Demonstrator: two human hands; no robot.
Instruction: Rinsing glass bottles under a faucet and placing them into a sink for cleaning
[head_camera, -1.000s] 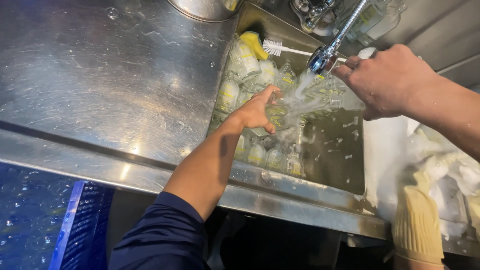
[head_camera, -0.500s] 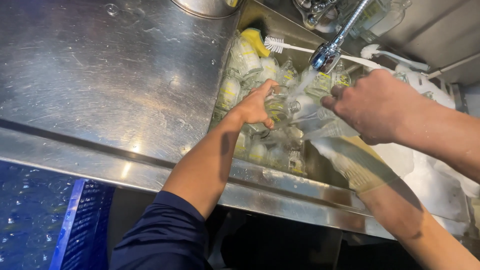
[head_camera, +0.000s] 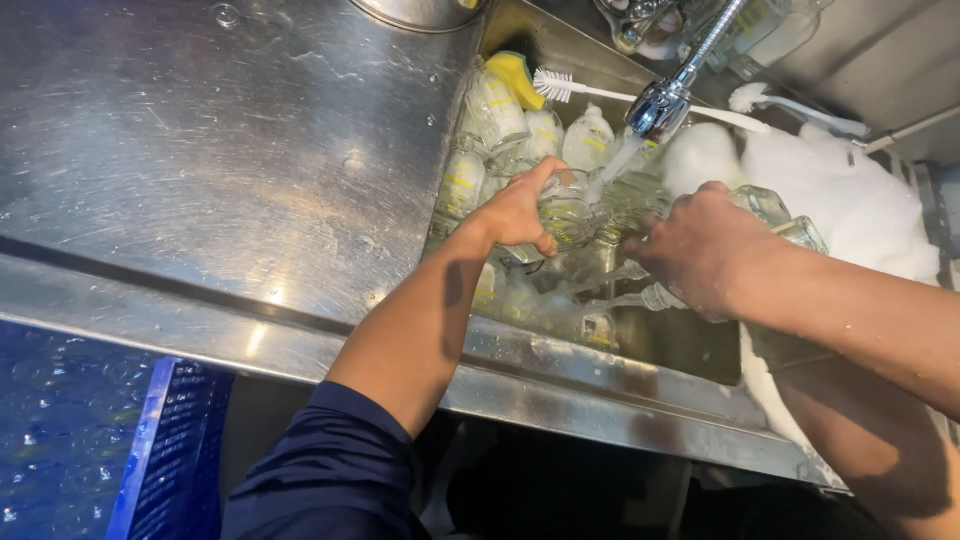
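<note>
— Hands first: how are they posed?

— Both reach into the sink (head_camera: 690, 345). The left hand (head_camera: 515, 210) comes up from the lower middle on a bare forearm with a dark blue sleeve at the elbow, wrist slightly bent, fingers curled. The right hand (head_camera: 700, 245) comes in from the right edge, forearm wet, knuckles up and turned toward the left hand.

— And the grip on each side?

— The left grip is wrapped round a clear glass jar (head_camera: 565, 212), thumb underneath and fingers over the top, so it is pinching the jar. The right grip is curled inward at the same spot, but its fingertips are hidden behind the back of the hand; I cannot tell whether it clamps anything.

— Where does the jar sit relative to all that?

— Just beyond the left palm, between the two hands, held above the pile of other glass jars (head_camera: 500, 110) lying in the sink. It is right under the chrome faucet (head_camera: 662, 105), and a thin stream of water runs down onto it.

— What surrounds them?

— A yellow sponge (head_camera: 518, 75) lies at the far corner of the sink, a white bottle brush (head_camera: 560, 85) beside it, its handle passing behind the faucet. White foam (head_camera: 850, 200) fills the basin to the right. The wet steel tabletop (head_camera: 220, 170) spreads to the left, and a blue plastic crate (head_camera: 165, 450) stands below its front edge.
</note>
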